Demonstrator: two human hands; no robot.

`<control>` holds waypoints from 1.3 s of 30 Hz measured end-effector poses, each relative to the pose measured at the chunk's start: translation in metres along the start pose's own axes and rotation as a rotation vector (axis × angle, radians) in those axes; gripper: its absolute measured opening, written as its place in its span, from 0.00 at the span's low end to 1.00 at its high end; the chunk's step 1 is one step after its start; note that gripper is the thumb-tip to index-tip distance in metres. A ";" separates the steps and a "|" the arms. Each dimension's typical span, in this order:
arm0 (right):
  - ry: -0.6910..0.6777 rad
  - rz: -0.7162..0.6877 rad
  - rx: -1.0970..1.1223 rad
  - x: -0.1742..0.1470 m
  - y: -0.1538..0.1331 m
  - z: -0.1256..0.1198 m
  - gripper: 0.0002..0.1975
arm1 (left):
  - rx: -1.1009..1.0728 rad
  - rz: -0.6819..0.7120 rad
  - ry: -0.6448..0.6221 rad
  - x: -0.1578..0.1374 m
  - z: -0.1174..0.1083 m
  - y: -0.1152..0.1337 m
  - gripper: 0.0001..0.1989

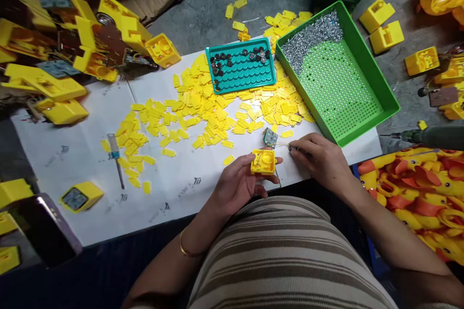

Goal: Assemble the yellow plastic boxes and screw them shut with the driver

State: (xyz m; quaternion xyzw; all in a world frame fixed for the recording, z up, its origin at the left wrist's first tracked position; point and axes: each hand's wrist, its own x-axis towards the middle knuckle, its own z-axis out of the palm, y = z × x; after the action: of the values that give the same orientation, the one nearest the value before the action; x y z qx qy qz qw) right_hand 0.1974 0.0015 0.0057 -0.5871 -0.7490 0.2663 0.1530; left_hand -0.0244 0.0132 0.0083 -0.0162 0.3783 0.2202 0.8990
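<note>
My left hand [237, 181] holds a small yellow plastic housing [263, 162] with its hollow side up, fingers spread beneath it. Just past the housing is a small circuit board [270, 137], with thin wires running right. My right hand [321, 159] pinches a small dark round part [292, 147] at the end of those wires. Many flat yellow plastic pieces [206, 116] lie scattered on the white sheet beyond both hands. A teal ribbed tray [241, 77] rests on them, carrying several small dark round parts.
A green basket [391, 106] with metal screws stands at right, beside a power screwdriver [431, 137]. Yellow toy ducks [416, 193] fill a crate below it. At left are a screwdriver [116, 161], a yellow case [85, 195], a phone [41, 229] and piled yellow housings [54, 82].
</note>
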 end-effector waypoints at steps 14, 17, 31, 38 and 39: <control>0.012 0.166 0.586 0.009 -0.012 -0.005 0.07 | 0.068 0.090 0.069 0.006 0.008 -0.001 0.16; -0.027 0.123 0.674 0.012 -0.026 -0.006 0.07 | 0.115 0.079 0.057 0.008 0.010 0.000 0.16; -0.254 -0.150 0.247 0.027 -0.035 -0.020 0.07 | 0.307 0.152 0.012 0.006 0.007 0.005 0.25; -0.315 -0.234 0.164 0.036 -0.040 -0.030 0.06 | 0.359 0.177 0.008 0.007 0.008 0.009 0.25; -0.293 -0.234 0.187 0.036 -0.039 -0.030 0.06 | 0.350 0.181 0.002 0.007 0.008 0.009 0.25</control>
State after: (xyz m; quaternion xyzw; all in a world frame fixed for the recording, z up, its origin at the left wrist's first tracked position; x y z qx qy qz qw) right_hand 0.1730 0.0364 0.0496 -0.4345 -0.7982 0.3977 0.1262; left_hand -0.0187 0.0259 0.0105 0.1743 0.4118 0.2309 0.8641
